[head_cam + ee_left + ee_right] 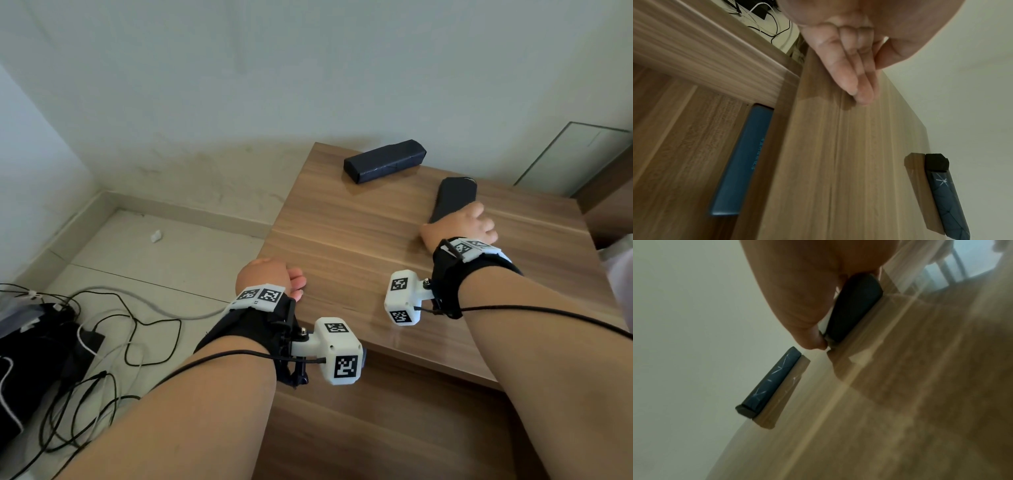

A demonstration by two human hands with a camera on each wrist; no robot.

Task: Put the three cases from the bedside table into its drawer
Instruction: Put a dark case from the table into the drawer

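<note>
- We stand at a wooden bedside table set against a pale wall, with a tangle of cables on the tiled floor beside it.
- Our right hand lies over the near end of a dark rounded case; the right wrist view shows the thumb down one side of it and the palm above, so we take it as a loose grasp, with the case still touching the tabletop.
- Beyond that grasp, nearer the wall, a dark faceted case lies flat and apart from it.
- Our left hand holds nothing: the left wrist view shows its fingers straight, tips touching the tabletop near the front corner.
- Only the left wrist view shows the drawer open below that hand, with a blue case lying in it; our forearms cover this in the head view.
- The right fingers are hidden behind the palm, and the right wrist view is blurred.
</note>
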